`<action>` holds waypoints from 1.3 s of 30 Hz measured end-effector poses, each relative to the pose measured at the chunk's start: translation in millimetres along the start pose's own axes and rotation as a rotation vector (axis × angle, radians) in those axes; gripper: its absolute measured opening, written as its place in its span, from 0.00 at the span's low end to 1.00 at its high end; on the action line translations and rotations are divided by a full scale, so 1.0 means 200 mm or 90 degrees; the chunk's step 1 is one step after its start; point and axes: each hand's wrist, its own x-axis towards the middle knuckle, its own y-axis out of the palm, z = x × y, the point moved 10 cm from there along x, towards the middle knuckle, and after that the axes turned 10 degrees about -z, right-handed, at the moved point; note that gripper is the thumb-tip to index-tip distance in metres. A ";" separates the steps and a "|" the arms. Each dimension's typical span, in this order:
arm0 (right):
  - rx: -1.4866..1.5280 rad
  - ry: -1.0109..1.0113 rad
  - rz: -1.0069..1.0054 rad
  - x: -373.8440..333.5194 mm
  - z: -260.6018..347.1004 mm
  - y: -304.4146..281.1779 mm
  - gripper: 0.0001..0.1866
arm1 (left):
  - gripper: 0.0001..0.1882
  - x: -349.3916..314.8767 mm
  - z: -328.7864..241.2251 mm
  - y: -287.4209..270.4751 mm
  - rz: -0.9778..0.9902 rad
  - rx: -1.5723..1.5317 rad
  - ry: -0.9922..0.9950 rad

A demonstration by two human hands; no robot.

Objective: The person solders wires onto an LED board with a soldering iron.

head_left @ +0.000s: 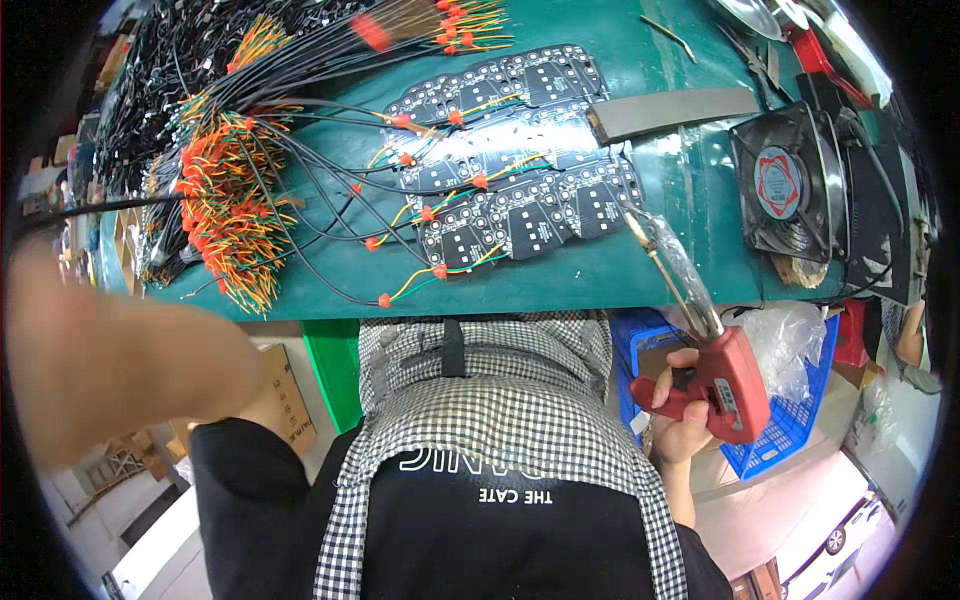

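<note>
My right hand is wrapped round the red handle of a soldering gun, a finger by its black trigger. The gun's long metal tip points up and away, reaching the table beside the lower right of the circuit boards. These dark boards lie in a panel, with black cables joined to them by orange, yellow and green wire ends with red bands. My left hand is raised at the far left, large and blurred, its fingers smeared. A black cable runs just above it; whether the hand grips it is unclear.
A thick bundle of cables with orange-tipped ends lies left on the green table. A grey bar rests at the boards' upper right. A black fan stands at right. Below the table edge sits a blue basket.
</note>
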 end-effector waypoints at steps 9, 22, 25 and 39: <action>0.013 0.015 0.032 -0.02 0.02 -0.03 0.39 | 0.15 -0.54 -0.51 0.60 0.200 -0.218 -0.160; -0.077 0.100 0.098 0.02 -0.04 -0.03 0.40 | 0.13 -0.59 -0.59 0.65 0.256 -0.172 -0.105; -0.117 0.051 0.093 0.03 -0.03 -0.07 0.41 | 0.13 -0.59 -0.59 0.64 0.241 -0.169 -0.089; -0.384 -0.179 0.175 0.01 0.03 -0.11 0.36 | 0.13 -0.60 -0.60 0.65 0.246 -0.155 -0.085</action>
